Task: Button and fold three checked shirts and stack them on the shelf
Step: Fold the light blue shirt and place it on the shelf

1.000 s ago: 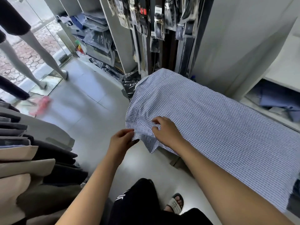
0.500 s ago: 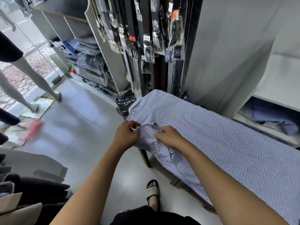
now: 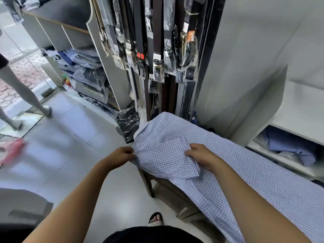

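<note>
A checked shirt (image 3: 236,165) lies spread over a wooden bench (image 3: 168,188), draping off its near edge. The left hand (image 3: 121,156) pinches the shirt's left edge in curled fingers; the right hand (image 3: 201,156) grips a folded-over flap beside it. Behind, belts (image 3: 156,41) hang in plastic sleeves.

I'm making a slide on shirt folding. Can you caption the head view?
Left hand and right hand fold a sleeve across a checked shirt spread on a table.

Wooden table (image 3: 149,181) under spread checked shirt (image 3: 263,172); table stands on tiled floor (image 3: 70,146)
</note>
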